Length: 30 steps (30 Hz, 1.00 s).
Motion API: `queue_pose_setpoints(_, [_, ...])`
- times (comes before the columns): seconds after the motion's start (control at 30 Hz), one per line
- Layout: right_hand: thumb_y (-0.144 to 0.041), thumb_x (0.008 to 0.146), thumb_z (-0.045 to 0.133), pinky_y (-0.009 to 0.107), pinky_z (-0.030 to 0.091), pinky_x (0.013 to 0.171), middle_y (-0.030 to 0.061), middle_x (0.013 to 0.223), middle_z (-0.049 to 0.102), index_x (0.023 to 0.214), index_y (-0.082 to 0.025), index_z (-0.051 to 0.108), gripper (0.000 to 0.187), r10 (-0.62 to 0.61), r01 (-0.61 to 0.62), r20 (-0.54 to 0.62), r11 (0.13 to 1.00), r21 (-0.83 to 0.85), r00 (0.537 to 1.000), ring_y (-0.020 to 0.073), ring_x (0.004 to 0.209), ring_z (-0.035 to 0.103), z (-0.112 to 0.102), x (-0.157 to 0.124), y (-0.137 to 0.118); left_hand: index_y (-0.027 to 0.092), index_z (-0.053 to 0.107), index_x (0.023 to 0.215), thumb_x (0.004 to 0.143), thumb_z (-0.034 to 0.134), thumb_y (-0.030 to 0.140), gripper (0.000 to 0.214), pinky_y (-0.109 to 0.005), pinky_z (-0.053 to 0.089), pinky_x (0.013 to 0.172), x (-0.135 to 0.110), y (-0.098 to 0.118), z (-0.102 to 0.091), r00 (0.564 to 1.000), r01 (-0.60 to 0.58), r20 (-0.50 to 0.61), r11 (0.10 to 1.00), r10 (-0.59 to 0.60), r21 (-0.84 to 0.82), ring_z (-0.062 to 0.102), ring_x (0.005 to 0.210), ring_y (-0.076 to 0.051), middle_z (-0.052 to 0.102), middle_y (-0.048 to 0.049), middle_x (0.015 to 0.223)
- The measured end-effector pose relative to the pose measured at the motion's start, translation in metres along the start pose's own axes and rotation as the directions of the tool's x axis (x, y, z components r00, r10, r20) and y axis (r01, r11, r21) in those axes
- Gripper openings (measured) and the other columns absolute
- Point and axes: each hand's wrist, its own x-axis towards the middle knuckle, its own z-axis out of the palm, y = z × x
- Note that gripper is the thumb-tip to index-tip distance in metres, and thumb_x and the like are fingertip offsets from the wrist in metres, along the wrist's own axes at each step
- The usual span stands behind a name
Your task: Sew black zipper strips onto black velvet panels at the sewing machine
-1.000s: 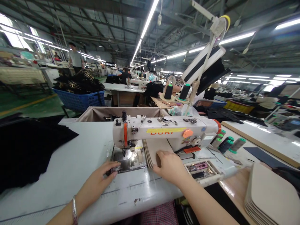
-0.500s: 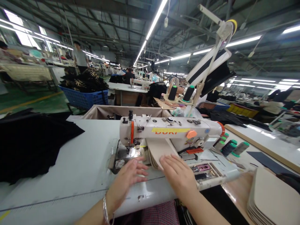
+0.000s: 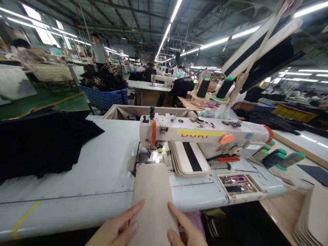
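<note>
A long beige panel (image 3: 153, 194) with rounded corners stretches from the front of the table up to the needle plate of a white sewing machine (image 3: 205, 128). My left hand (image 3: 116, 225) pinches its left edge between thumb and forefinger. On the opposite edge, my right hand (image 3: 188, 229) grips in the same way. Under the machine arm, to the right of the needle, lies a stack of similar panels (image 3: 188, 159), the top one with a black stripe. The panel's lower end runs out of view.
Black fabric (image 3: 46, 143) covers the table's left side. A tool tray (image 3: 241, 186) is set at the machine's right front, with thread cones (image 3: 275, 159) beyond. More beige panels (image 3: 315, 218) are stacked at the lower right. A blue basket (image 3: 105, 97) stands behind.
My hands have come down toward me from the stack and now hold a beige panel. A black-striped face shows on top of the stack, where plain beige showed before. The view has shifted left.
</note>
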Motion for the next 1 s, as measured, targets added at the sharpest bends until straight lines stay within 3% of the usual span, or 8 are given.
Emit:
queue_pose_setpoints(0.07, [-0.028, 0.088, 0.056, 0.043, 0.045, 0.105, 0.0084, 0.131, 0.062, 0.137, -0.024, 0.055, 0.049, 0.025, -0.026, 0.026, 1.0, 0.008, 0.999, 0.0252, 0.122, 0.058, 0.006, 0.016, -0.005, 0.034, 0.067, 0.122, 0.092, 0.051, 0.051, 0.038, -0.053, 0.044, 0.104, 0.016, 0.016, -0.022, 0.98, -0.059, -0.142, 0.886, 0.139, 0.46, 0.063, 0.112, -0.033, 0.07, -0.0045, 0.117])
queue_pose_setpoints(0.13, [-0.025, 0.087, 0.056, 0.043, 0.04, 0.109, 0.0091, 0.134, 0.06, 0.136, -0.019, 0.057, 0.049, 0.059, -0.06, 0.062, 0.998, 0.018, 0.996, 0.0252, 0.126, 0.055, 0.004, 0.032, -0.014, 0.027, 0.066, 0.125, 0.095, 0.048, 0.039, 0.037, -0.054, 0.043, 0.105, 0.044, 0.033, -0.037, 0.919, -0.174, -0.128, 0.674, 0.373, 0.718, 0.058, 0.117, -0.032, 0.065, -0.0095, 0.125])
queue_pose_setpoints(0.23, [-0.024, 0.087, 0.055, 0.041, 0.036, 0.112, 0.01, 0.136, 0.058, 0.137, -0.016, 0.056, 0.05, 0.13, -0.132, 0.086, 0.991, 0.02, 0.988, 0.025, 0.129, 0.053, -0.001, 0.049, -0.023, 0.023, 0.061, 0.13, 0.095, 0.054, 0.03, 0.037, -0.053, 0.039, 0.11, 0.09, 0.045, -0.045, 0.829, -0.335, 0.054, 0.419, 0.556, 0.844, 0.048, 0.13, -0.031, 0.053, -0.0115, 0.142])
queue_pose_setpoints(0.3, [-0.024, 0.088, 0.054, 0.041, 0.035, 0.113, 0.0097, 0.138, 0.056, 0.138, -0.015, 0.054, 0.051, 0.152, -0.155, 0.098, 0.988, 0.021, 0.983, 0.0246, 0.13, 0.051, -0.002, 0.054, -0.024, 0.023, 0.061, 0.129, 0.094, 0.056, 0.029, 0.036, -0.053, 0.038, 0.111, 0.112, 0.044, -0.046, 0.801, -0.375, 0.118, 0.337, 0.587, 0.863, 0.046, 0.132, -0.03, 0.052, -0.0102, 0.143])
queue_pose_setpoints(0.43, [-0.024, 0.089, 0.052, 0.039, 0.036, 0.113, 0.0095, 0.14, 0.054, 0.141, -0.015, 0.051, 0.052, 0.135, -0.138, 0.13, 0.99, 0.015, 0.982, 0.0246, 0.131, 0.05, 0.001, 0.058, -0.021, 0.023, 0.061, 0.127, 0.096, 0.055, 0.027, 0.032, -0.049, 0.039, 0.112, 0.129, 0.039, -0.049, 0.775, -0.406, 0.151, 0.3, 0.613, 0.863, 0.049, 0.129, -0.027, 0.055, -0.0086, 0.137])
queue_pose_setpoints(0.7, [-0.024, 0.09, 0.05, 0.042, 0.044, 0.107, 0.0097, 0.131, 0.062, 0.141, -0.016, 0.051, 0.052, 0.14, -0.139, 0.091, 0.99, -0.014, 0.986, 0.0257, 0.121, 0.059, 0.003, 0.072, -0.029, 0.022, 0.059, 0.129, 0.098, 0.05, 0.025, 0.032, -0.05, 0.038, 0.113, 0.148, 0.032, -0.056, 0.755, -0.404, 0.118, 0.316, 0.644, 0.859, 0.048, 0.129, -0.027, 0.054, -0.0097, 0.138])
queue_pose_setpoints(0.87, [-0.025, 0.09, 0.049, 0.042, 0.036, 0.113, 0.0089, 0.14, 0.055, 0.141, -0.016, 0.051, 0.051, 0.141, -0.142, 0.098, 0.99, 0.0, 0.985, 0.0242, 0.131, 0.05, 0.006, 0.076, -0.025, 0.022, 0.058, 0.129, 0.098, 0.049, 0.025, 0.033, -0.052, 0.036, 0.113, 0.154, 0.027, -0.057, 0.756, -0.39, 0.094, 0.33, 0.648, 0.86, 0.046, 0.13, -0.027, 0.052, -0.0101, 0.139])
queue_pose_setpoints(1.0, [-0.026, 0.092, 0.049, 0.042, 0.036, 0.113, 0.0092, 0.139, 0.056, 0.141, -0.016, 0.05, 0.051, 0.141, -0.143, 0.09, 0.99, 0.011, 0.986, 0.0238, 0.131, 0.051, 0.007, 0.078, -0.025, 0.022, 0.058, 0.13, 0.099, 0.047, 0.024, 0.033, -0.053, 0.035, 0.114, 0.155, 0.028, -0.06, 0.754, -0.395, 0.094, 0.334, 0.651, 0.856, 0.046, 0.131, -0.026, 0.053, -0.011, 0.138])
